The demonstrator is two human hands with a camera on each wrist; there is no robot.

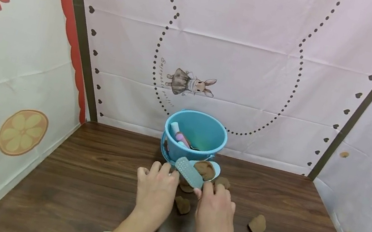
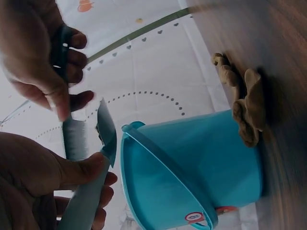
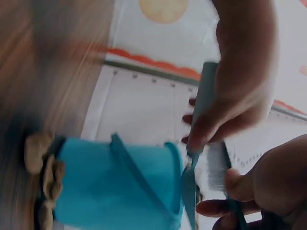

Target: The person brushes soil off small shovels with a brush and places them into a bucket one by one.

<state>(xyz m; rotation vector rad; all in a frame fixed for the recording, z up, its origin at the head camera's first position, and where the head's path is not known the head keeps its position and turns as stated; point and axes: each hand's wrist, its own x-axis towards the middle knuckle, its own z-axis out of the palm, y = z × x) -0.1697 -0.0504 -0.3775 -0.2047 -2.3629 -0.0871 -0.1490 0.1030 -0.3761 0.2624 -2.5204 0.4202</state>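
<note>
My left hand [image 1: 155,195] grips the handle of a small light-blue shovel [image 1: 217,167], seen edge-on as a blade [image 2: 106,127] in the left wrist view. Brown clay-like material [image 1: 204,170] lies in its scoop. A teal brush [image 1: 188,171] is held in my right hand [image 1: 216,212], its pale bristles [image 3: 217,165] close beside the shovel in the right wrist view. Whether the bristles touch the shovel, I cannot tell. Both tools are above the table, in front of a blue bucket [image 1: 198,120]. In the head view the brush partly hides the shovel.
Brown lumps lie on the wooden table [image 1: 103,184]: one lump [image 1: 182,205] between the hands, another [image 1: 257,224] to the right, and others by the bucket's foot. Pastel-coloured items [image 1: 180,136] stand inside the bucket. Printed cloth walls [image 1: 238,71] enclose the table's back and sides.
</note>
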